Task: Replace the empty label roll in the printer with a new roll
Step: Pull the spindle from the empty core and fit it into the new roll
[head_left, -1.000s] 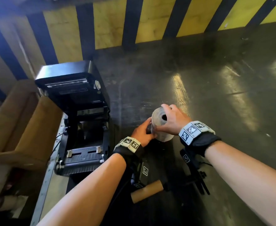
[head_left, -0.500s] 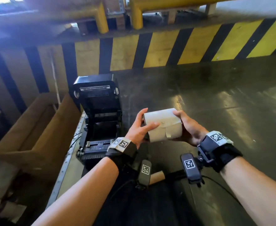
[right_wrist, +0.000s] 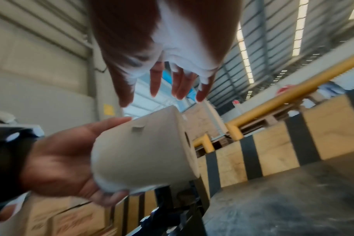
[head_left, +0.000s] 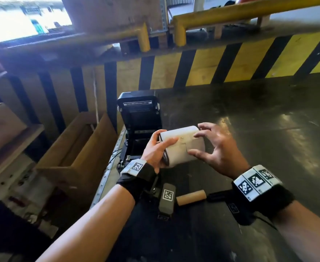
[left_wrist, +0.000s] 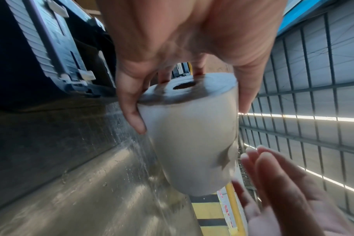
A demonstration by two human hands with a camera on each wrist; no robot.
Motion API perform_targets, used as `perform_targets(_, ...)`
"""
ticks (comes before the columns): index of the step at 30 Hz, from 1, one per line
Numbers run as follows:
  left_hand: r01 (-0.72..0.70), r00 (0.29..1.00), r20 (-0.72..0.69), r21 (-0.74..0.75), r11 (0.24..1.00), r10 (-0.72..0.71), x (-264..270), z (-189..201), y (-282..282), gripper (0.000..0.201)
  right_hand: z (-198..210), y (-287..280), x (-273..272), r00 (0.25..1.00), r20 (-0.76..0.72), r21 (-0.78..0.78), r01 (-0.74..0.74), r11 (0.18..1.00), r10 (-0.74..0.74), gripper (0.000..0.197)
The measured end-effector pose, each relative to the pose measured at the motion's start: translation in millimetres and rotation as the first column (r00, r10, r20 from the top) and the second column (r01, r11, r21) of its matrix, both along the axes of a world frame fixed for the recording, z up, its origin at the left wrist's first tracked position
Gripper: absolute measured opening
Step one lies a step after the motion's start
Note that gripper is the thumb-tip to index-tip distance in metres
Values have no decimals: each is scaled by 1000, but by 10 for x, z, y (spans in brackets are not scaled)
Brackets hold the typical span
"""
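Dark worn metal table (head_left: 249, 129) carries black label printer with lid raised (head_left: 138, 118) at its left edge and bare brown cardboard core tube (head_left: 191, 197) lying near the person. White full label roll (head_left: 183, 146) is held in the air just in front of the printer. Left hand (head_left: 155, 150) grips 1 end, fingers curled round it; right hand (head_left: 217, 146) fingers spread apart, tips at the roll, contact unclear.

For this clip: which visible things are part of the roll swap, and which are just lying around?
Part of the job:
new roll, gripped by left hand; right hand open at its other end
printer, lid up
empty core, lying on the table

Lying about:
cardboard box left of the printer
yellow rail behind
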State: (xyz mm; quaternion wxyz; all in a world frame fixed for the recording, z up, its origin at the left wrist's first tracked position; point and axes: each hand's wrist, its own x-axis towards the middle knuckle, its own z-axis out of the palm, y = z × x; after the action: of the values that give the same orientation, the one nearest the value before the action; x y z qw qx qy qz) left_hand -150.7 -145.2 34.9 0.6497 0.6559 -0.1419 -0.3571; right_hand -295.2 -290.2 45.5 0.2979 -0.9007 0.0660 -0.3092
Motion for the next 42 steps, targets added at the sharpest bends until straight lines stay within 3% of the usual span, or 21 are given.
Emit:
perform_targets(4, -20, 1000, -7, 29, 999, 20, -24, -45, 136, 47, -131, 152, 49, 995, -86, -113, -69, 991, 60, 34)
perform_targets(12, -56, 997, -54, 62, 997, 59, -75, -84, 266, 49, -192, 248, 71, 996, -49, -130, -79, 988, 73, 17)
perform_targets(19, -114, 993, 54, 94, 989, 110, -119, -94, 247, 42, -213, 157, 30, 993, -34, 130, -107, 986, 112, 11)
perform_targets(26, -87, 988, 141, 160, 983, 65, -140, -184, 168, 49, -271, -130, -25, 967, -198, 370, -76, 926, 159, 10)
perform_targets(31, -78, 986, 160, 197, 977, 47, -37, -277, 91, 50, -408, -552, -15, 965, -260, 432, 79, 899, 40, 12)
perform_targets(33, -87, 984, 169, 213, 973, 51, 28, -324, 52, 50, -528, -783, 26, 930, -368, 350, 162, 923, -24, 12)
perform_targets(36, -94, 985, 162, 243, 965, 55, 118, -397, -39, 47, -739, -1076, 146, 796, -598, 156, 230, 961, -94, 15)
perform_targets(42, -80, 990, 136, 327, 942, 37, 197, -573, -240, 49, -1167, -1225, 483, 562, -818, -34, 168, 985, -124, 21)
